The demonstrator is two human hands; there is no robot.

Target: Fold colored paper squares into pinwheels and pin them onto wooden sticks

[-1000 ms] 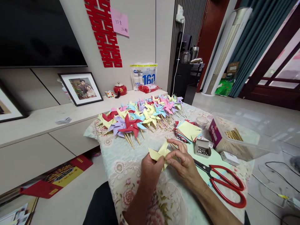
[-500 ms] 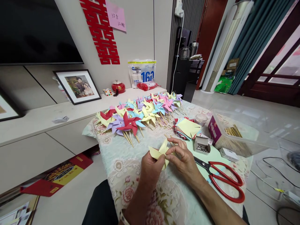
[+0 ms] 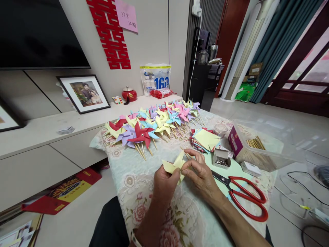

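A pale yellow paper pinwheel (image 3: pixel 177 164) with folded blades is between my two hands above the tablecloth. My left hand (image 3: pixel 166 181) grips it from below, thumb pressed near its middle. On the other side, the thumb and forefinger of my right hand (image 3: pixel 199 171) pinch at the pinwheel's centre; whether a small pin is between them I cannot tell. A thin wooden stick (image 3: pixel 187 154) pokes out by my right fingers, partly hidden. Right of my hands are red-handled scissors (image 3: pixel 248 197) and an open small box of metal fasteners (image 3: pixel 221 162).
Finished pinwheels (image 3: pixel 141 134) in several colours lie across the table's far side. A stack of cut paper squares (image 3: pixel 205 140) is beyond my right hand. A clear plastic bin (image 3: pixel 275 159) holds wooden sticks, with a small white box (image 3: pixel 251 169) before it.
Both hands stay around the yellow pinwheel, with only slight shifts of the fingers. The view has tilted a little; nothing else has visibly moved.
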